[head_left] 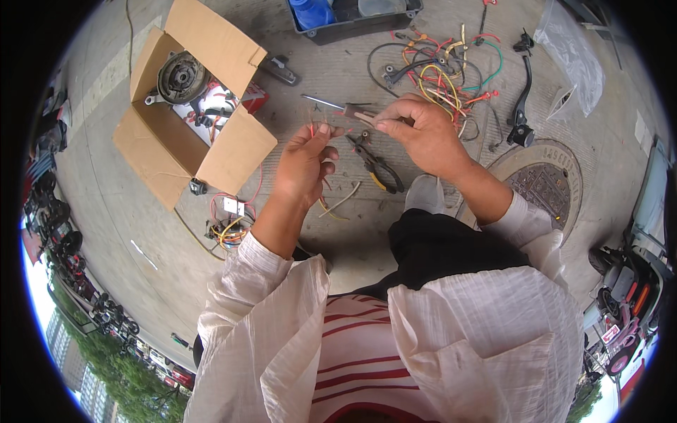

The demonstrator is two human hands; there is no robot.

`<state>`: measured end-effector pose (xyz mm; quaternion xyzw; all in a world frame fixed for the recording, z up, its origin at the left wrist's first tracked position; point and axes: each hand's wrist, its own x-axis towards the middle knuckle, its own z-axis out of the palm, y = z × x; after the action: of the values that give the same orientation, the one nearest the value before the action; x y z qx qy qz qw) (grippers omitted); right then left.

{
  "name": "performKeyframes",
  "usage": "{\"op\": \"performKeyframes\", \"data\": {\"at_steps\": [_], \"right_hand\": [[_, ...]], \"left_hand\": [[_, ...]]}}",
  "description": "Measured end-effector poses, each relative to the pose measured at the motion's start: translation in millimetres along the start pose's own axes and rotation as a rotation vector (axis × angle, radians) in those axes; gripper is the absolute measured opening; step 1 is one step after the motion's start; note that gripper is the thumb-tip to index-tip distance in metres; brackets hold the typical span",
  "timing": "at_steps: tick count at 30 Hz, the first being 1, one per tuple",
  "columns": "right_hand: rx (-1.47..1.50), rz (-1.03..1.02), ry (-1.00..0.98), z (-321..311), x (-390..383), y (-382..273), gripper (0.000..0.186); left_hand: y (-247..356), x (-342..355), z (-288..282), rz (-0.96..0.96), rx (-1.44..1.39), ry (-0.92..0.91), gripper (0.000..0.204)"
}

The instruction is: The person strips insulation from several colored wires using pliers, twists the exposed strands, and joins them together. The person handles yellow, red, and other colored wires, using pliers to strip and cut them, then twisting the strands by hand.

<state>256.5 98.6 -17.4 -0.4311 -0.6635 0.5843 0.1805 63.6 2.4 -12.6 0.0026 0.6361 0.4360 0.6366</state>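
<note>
My left hand [302, 166] is closed, its thumb and forefinger pinching a thin red wire [312, 130]. Just to the right, my right hand [427, 137] has its thumb and forefinger closed on a small tan-brown strip [366, 120], whose kind I cannot make out. The two hands are apart. Beyond them lies a screwdriver [321, 102], its handle end close to the strip. On the ground between my hands lie pliers [379, 169] with black and yellow handles. Near my left wrist are short loose wire pieces [342, 201].
An open cardboard box [166, 151] with a round metal part stands on the left. A wire bundle [229, 229] lies below it. Tangled coloured wires [444, 74], a black lever [520, 106] and a plastic bag [575, 56] are far right; a black tray [352, 27] is far ahead. A manhole cover [539, 187] is right.
</note>
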Motion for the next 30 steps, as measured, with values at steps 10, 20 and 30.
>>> {"op": "performKeyframes", "data": {"at_steps": [10, 20, 30], "right_hand": [[0.243, 0.042, 0.044, 26.1, -4.5, 1.7, 0.016], [0.272, 0.125, 0.114, 10.1, 3.1, 4.0, 0.025], [-0.030, -0.049, -0.234, -0.3, 4.8, -13.4, 0.012]], "left_hand": [[-10.4, -4.9, 20.6, 0.023, 0.009, -0.192, 0.012], [-5.1, -8.0, 9.7, 0.941, 1.207, 0.041, 0.009], [-6.0, -6.8, 2.0, 1.084, 1.485, 0.019, 0.010]]}}
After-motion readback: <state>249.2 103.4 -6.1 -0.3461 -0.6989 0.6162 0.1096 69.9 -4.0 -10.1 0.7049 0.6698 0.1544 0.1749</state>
